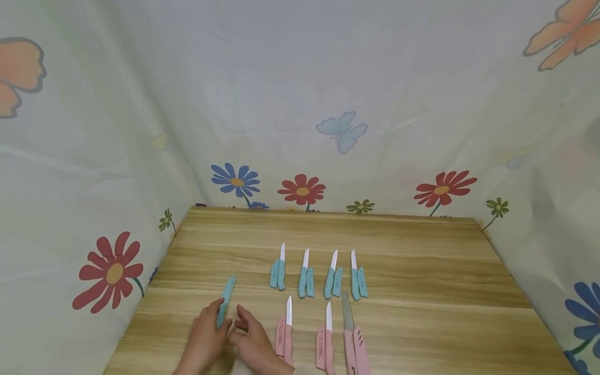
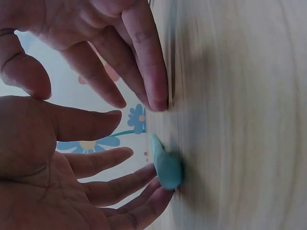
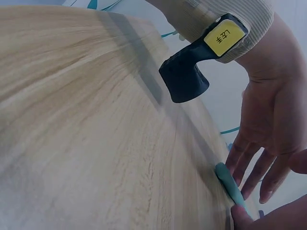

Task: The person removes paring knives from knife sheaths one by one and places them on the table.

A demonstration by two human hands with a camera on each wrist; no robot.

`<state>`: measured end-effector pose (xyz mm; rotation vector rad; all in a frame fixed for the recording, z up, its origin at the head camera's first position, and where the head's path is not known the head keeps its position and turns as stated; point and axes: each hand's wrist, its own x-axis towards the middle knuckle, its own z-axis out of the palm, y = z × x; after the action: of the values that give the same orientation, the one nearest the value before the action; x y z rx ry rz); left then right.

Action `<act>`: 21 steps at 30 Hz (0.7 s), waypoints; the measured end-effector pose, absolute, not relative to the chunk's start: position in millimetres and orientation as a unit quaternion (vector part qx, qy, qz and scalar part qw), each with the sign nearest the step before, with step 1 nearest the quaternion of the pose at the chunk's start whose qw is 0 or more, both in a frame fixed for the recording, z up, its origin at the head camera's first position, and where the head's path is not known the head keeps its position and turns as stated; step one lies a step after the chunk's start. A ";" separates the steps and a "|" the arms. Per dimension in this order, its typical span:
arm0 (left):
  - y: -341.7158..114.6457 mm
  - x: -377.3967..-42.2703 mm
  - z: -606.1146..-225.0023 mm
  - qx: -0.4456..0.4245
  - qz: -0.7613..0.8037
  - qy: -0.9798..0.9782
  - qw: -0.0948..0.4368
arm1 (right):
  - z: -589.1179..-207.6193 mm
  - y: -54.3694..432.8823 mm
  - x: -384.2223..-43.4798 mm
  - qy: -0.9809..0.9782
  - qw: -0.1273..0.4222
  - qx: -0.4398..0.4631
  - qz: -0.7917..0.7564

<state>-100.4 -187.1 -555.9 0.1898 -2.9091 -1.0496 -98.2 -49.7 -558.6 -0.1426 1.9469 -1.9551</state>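
A teal knife (image 1: 226, 302), its whole visible length teal as if sheathed, lies on the wooden table at the left. My left hand (image 1: 206, 330) is along its left side, fingers extended and touching it; in the left wrist view those fingers meet the rounded handle end (image 2: 169, 171). Just right of the knife, my right hand (image 1: 253, 336) is held with loosely bent fingers and grips nothing. The left wrist view has the right hand's fingertips (image 2: 157, 91) down by the tabletop, apart from the handle. Between the two hands, the right wrist view also includes the teal handle (image 3: 229, 183).
Several small teal knives (image 1: 282, 273) with bare blades lie in a back row, each beside its teal sheath. Nearer are pink knives (image 1: 288, 338) with pink sheaths, the rightmost pink knife (image 1: 349, 344) being larger. Flower-printed cloth (image 1: 281, 104) walls the table (image 1: 445, 291).
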 end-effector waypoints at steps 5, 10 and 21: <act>-185.0 -101.3 -556.3 0.062 -0.364 -0.929 0.014 | -562.5 -49.0 -99.3 0.682 0.200 -0.069 -0.700; -185.2 -103.8 -559.1 0.070 -0.383 -0.921 0.000 | -564.7 -47.7 -99.4 0.667 0.210 -0.079 -0.710; -187.0 -107.8 -562.6 0.092 -0.397 -0.913 0.018 | -565.6 -43.4 -95.8 0.650 0.183 -0.084 -0.732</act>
<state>-107.8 -187.0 -562.6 0.2867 -2.8361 -1.2331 -95.8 -43.4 -565.6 -0.2376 1.8347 -2.0655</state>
